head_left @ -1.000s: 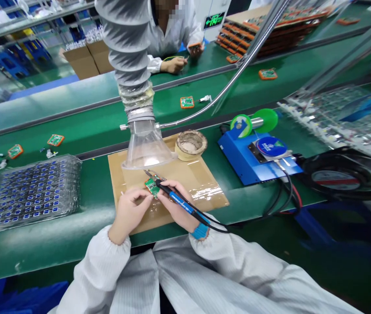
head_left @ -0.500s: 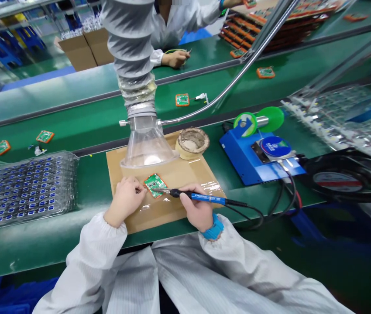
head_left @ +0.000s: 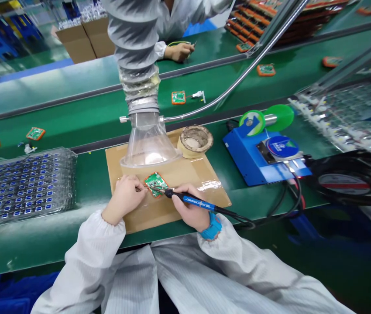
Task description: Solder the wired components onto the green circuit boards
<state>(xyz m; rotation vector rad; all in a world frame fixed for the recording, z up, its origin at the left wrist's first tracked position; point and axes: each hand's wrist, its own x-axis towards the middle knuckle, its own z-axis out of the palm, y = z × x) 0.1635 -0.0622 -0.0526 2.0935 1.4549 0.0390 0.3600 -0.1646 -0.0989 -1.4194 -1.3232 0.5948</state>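
Note:
A green circuit board with an orange edge (head_left: 156,184) lies on a brown cardboard sheet (head_left: 172,216). My right hand (head_left: 192,207) is closed round a blue and black soldering iron (head_left: 198,202), whose metal tip reaches over the board. At the board's left edge, my left hand (head_left: 128,196) has its fingers pinched together; what they hold is too small to make out. Just behind the board hangs a clear funnel-shaped hood (head_left: 149,144) on a grey ribbed hose. A round, crusted pot (head_left: 195,141) stands on the cardboard at the back right.
On the right are a blue solder-reel device (head_left: 254,152) and a black round fan (head_left: 342,181). A clear tray of small blue parts (head_left: 25,187) lies left. Several boards lie on the green belt (head_left: 100,117). Across it, another person's hand (head_left: 179,51) holds something thin.
The iron and my right hand have shifted slightly left, and the iron's handle slopes more steeply. Boards on the belt have moved left. The view has shifted a little. My left hand stays by the board.

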